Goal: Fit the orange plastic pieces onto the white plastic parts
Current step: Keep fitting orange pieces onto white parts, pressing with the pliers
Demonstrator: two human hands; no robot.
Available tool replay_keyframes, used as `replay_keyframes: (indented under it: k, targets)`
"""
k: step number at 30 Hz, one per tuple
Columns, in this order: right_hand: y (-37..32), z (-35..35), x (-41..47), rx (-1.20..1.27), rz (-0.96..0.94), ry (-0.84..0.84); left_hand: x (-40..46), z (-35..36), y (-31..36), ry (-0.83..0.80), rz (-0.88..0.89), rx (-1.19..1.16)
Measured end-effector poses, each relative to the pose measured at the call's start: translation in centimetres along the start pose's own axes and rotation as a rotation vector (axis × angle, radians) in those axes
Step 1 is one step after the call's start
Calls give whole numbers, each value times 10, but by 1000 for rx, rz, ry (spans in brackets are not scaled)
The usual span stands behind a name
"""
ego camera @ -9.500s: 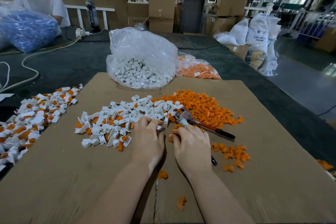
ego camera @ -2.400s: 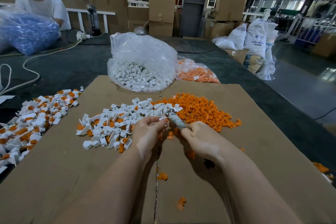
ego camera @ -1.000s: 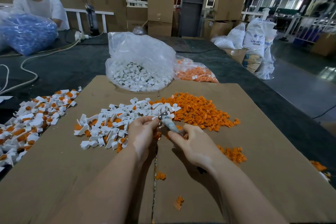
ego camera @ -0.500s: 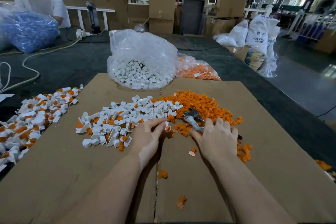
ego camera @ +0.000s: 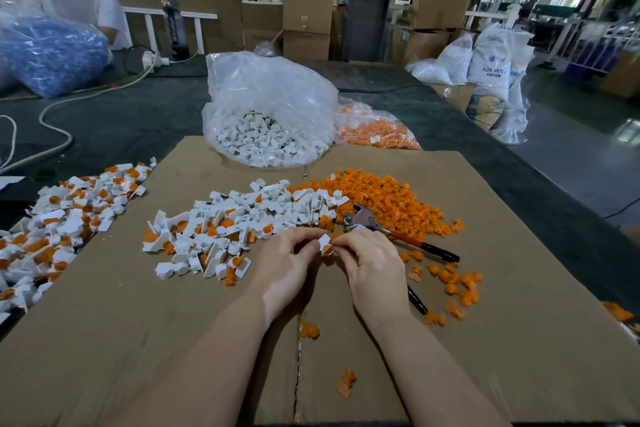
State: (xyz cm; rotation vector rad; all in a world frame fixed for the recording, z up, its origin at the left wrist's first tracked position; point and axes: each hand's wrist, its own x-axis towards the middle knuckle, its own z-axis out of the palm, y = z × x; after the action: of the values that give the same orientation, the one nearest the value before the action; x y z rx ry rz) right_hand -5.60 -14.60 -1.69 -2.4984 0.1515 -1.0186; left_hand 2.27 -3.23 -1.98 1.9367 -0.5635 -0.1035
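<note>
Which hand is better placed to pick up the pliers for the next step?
Probably the right hand. The pliers lie just beyond it, handles running to its right. The left hand is farther away and pinches the white part.

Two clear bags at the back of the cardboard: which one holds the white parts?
The taller left bag, open-topped with white parts showing; the flatter bag on its right holds orange pieces.

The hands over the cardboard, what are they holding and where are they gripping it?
Both the left hand and right hand pinch one small white part with an orange piece in it, fingertips at its opposite sides.
</note>
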Motion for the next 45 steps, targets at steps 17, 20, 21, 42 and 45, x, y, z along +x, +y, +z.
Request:
replay_keyframes:
  k: [17,20,21,42,45]
  targets:
    - [-2,-5,-4,101,69,27,-12,-3,12,-62,66,-68]
    - [-1,-5,-4,105,67,3,-12,-3,13,-63,73,-47]
    - [-1,-5,-4,102,60,-13,-12,-3,12,-65,75,-37]
    - [4,1,-4,-117,196,44,-2,3,3,307,-156,102]
    - [4,2,-4,-179,234,-5,-1,6,3,300,-189,265]
